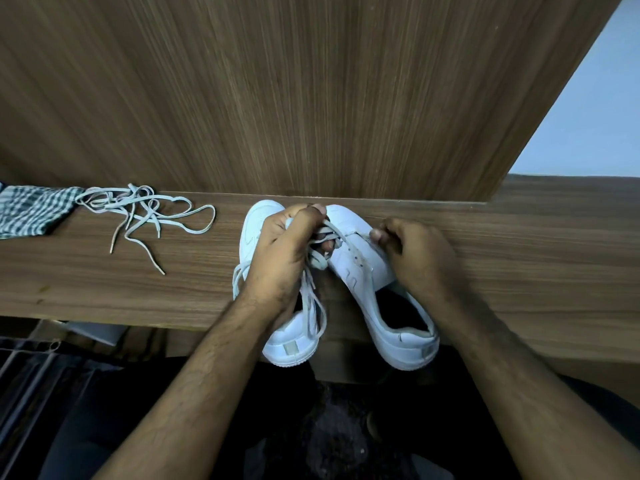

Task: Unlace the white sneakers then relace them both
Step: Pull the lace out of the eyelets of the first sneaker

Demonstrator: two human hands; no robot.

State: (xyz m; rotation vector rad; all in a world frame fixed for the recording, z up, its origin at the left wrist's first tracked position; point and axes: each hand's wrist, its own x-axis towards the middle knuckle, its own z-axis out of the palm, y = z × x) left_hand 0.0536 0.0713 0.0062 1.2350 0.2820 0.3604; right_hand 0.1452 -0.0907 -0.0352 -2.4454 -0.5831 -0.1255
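Two white sneakers stand side by side on a wooden shelf, toes pointing away from me. My left hand (284,244) lies over the left sneaker (294,344) and grips a bundle of white lace (320,259) that crosses toward the right sneaker (367,268). That lace trails down over the left sneaker's opening. My right hand (412,254) rests on the right sneaker's outer side with its fingers curled at the upper eyelets. A second white lace (145,211) lies loose on the shelf to the left.
A green and white checked cloth (31,209) lies at the shelf's (138,289) far left. A tall wooden panel (311,98) rises just behind the sneakers. The sneaker heels hang over the shelf's front edge, above my dark-clothed lap.
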